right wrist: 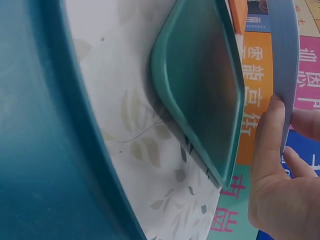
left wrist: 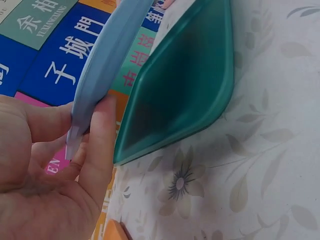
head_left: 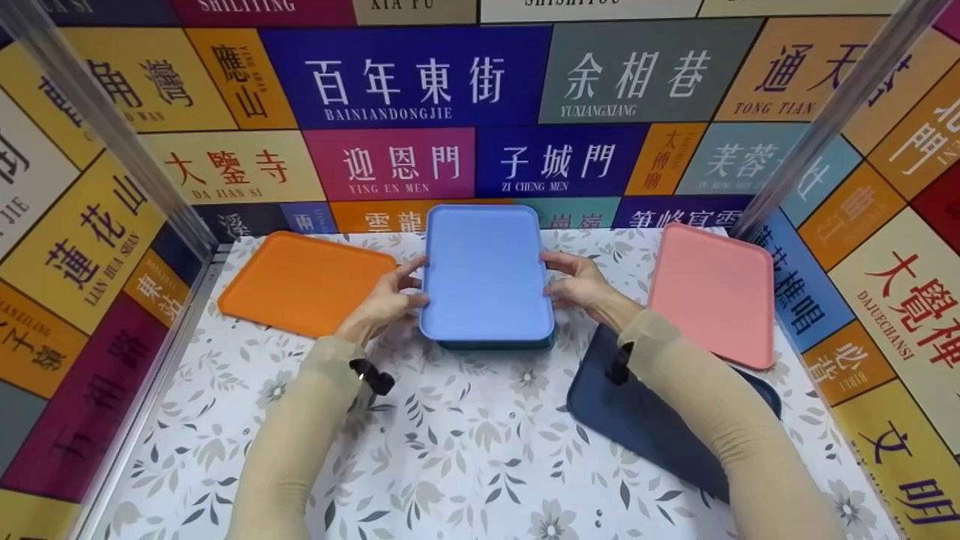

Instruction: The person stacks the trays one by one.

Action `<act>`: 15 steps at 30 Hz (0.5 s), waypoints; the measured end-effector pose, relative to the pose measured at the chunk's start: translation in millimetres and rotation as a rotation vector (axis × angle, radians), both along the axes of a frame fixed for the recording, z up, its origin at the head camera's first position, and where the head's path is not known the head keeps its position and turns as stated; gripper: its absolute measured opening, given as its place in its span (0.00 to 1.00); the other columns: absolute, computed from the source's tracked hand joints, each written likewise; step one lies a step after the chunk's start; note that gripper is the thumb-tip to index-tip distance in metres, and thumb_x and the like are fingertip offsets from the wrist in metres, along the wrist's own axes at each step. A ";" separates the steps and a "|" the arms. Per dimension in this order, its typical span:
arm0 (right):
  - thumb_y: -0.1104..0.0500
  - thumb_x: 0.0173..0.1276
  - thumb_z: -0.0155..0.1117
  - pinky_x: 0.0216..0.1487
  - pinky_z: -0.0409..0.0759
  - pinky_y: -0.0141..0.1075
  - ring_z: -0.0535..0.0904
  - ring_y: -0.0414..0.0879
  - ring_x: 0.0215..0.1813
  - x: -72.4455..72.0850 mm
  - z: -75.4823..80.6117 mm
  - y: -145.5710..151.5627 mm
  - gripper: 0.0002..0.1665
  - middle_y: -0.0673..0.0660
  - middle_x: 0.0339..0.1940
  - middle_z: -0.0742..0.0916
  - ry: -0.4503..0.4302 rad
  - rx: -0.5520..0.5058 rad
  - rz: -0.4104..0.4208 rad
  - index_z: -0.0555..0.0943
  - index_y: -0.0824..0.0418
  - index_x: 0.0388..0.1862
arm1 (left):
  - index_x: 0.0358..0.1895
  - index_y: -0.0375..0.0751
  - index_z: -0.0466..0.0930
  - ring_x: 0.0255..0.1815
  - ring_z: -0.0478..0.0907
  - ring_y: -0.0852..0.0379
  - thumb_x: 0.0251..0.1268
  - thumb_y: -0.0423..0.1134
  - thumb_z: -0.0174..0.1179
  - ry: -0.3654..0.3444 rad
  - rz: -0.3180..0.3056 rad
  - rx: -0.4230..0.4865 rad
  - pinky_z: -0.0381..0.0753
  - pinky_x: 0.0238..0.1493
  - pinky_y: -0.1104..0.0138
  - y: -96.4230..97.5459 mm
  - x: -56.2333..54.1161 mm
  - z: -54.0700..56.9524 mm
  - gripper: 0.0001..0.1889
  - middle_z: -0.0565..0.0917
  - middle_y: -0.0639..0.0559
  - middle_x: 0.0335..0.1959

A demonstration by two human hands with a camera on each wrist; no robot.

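Near the far edge of the white floral desk (head_left: 442, 442), the left hand (head_left: 386, 300) and right hand (head_left: 586, 286) pinch opposite sides of a light-blue rectangular plastic tray (head_left: 486, 274), raised above a green rectangular plastic tray (left wrist: 185, 80).

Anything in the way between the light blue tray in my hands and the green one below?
Nothing visible: wrist views show open space between the light blue tray, pinched at its edges by your left hand and right hand, and the green tray.
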State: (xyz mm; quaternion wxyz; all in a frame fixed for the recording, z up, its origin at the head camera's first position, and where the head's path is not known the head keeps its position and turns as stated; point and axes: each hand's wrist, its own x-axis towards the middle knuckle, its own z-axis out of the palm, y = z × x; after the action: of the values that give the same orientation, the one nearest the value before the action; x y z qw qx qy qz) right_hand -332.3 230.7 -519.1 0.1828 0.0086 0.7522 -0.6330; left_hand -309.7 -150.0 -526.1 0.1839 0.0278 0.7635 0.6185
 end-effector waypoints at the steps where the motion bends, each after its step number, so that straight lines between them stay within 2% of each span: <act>1: 0.77 0.67 0.68 0.38 0.93 0.35 0.87 0.38 0.31 -0.8 -0.4 0.7 0.51 0.63 0.90 0.73 0.004 0.007 -0.001 0.71 0.56 0.89 | 0.91 0.59 0.61 0.48 0.82 0.49 0.76 0.26 0.63 -0.004 0.005 -0.012 0.94 0.46 0.53 1.9 -1.1 0.6 0.45 0.77 0.37 0.67; 4: 0.77 0.67 0.68 0.36 0.93 0.33 0.86 0.38 0.28 -4.3 -0.3 2.9 0.51 0.62 0.90 0.73 0.006 0.027 -0.006 0.71 0.55 0.89 | 0.90 0.58 0.64 0.46 0.83 0.49 0.76 0.26 0.63 -0.023 0.023 -0.049 0.94 0.47 0.49 9.1 -5.4 2.9 0.43 0.77 0.36 0.68; 8: 0.78 0.66 0.67 0.31 0.90 0.31 0.85 0.39 0.26 -8.3 -1.5 4.7 0.51 0.64 0.89 0.75 0.000 0.046 -0.009 0.72 0.55 0.88 | 0.88 0.51 0.67 0.44 0.84 0.46 0.74 0.26 0.62 -0.035 0.043 -0.105 0.94 0.39 0.52 19.1 -11.4 3.4 0.40 0.76 0.34 0.69; 11: 0.78 0.65 0.67 0.29 0.89 0.30 0.85 0.39 0.24 -9.8 -4.2 6.0 0.52 0.64 0.87 0.76 0.000 0.057 -0.008 0.73 0.55 0.88 | 0.85 0.46 0.70 0.48 0.83 0.44 0.72 0.24 0.61 -0.024 0.059 -0.146 0.90 0.36 0.54 25.2 -15.0 1.3 0.38 0.76 0.33 0.69; 15: 0.78 0.64 0.67 0.30 0.90 0.31 0.84 0.38 0.24 -12.2 -8.7 8.2 0.52 0.63 0.87 0.77 -0.006 0.077 -0.010 0.73 0.54 0.88 | 0.85 0.48 0.73 0.47 0.83 0.41 0.71 0.24 0.62 -0.021 0.077 -0.202 0.87 0.42 0.50 30.9 -18.9 -3.2 0.39 0.78 0.34 0.72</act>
State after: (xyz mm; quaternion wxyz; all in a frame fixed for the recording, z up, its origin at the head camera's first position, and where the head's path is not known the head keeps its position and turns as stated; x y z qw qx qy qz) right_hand -344.4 238.9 -527.8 0.1815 0.0212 0.7753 -0.6046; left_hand -328.6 -119.2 -529.4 0.1697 -0.0265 0.8204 0.5454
